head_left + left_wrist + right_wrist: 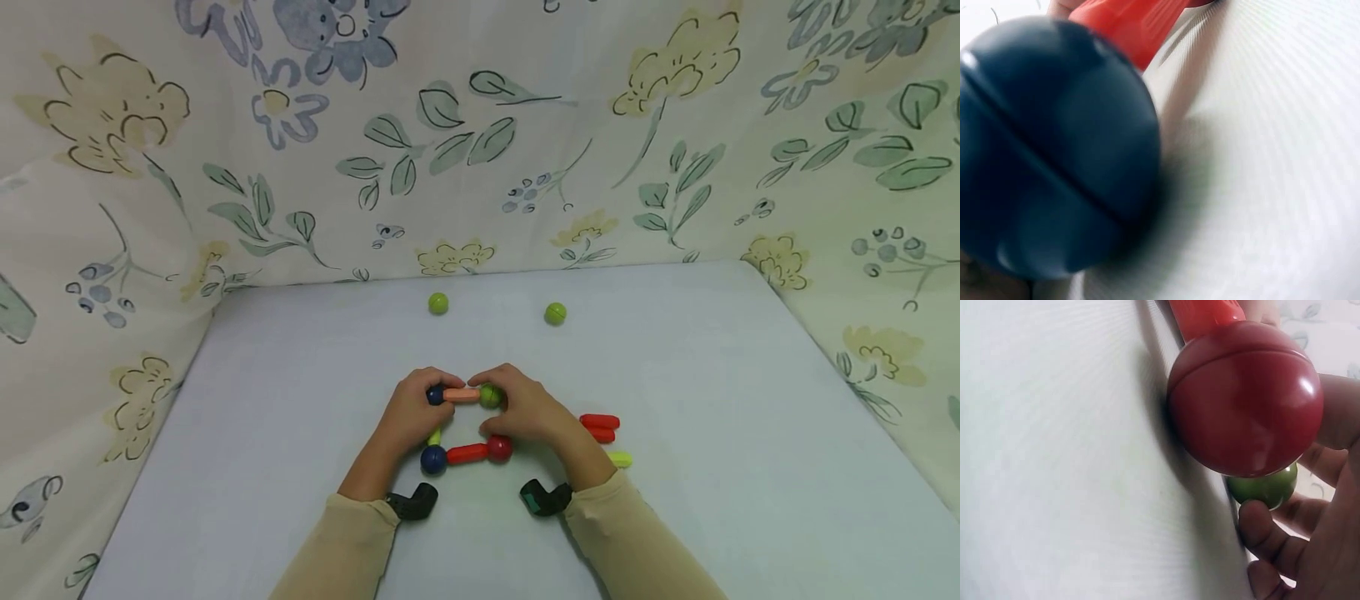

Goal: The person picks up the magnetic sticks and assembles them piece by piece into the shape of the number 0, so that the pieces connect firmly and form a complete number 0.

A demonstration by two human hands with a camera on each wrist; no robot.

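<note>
Home-like play corner, pale tabletop [300, 417], floral fabric backdrop [480, 125] on 3 sides, toy balls and rods [467, 453]

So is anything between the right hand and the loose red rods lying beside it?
Nothing visible. The red rods lie on the bare table just beside the right hand, whose grip is on the green ball of the frame; no piece sits between.
</note>
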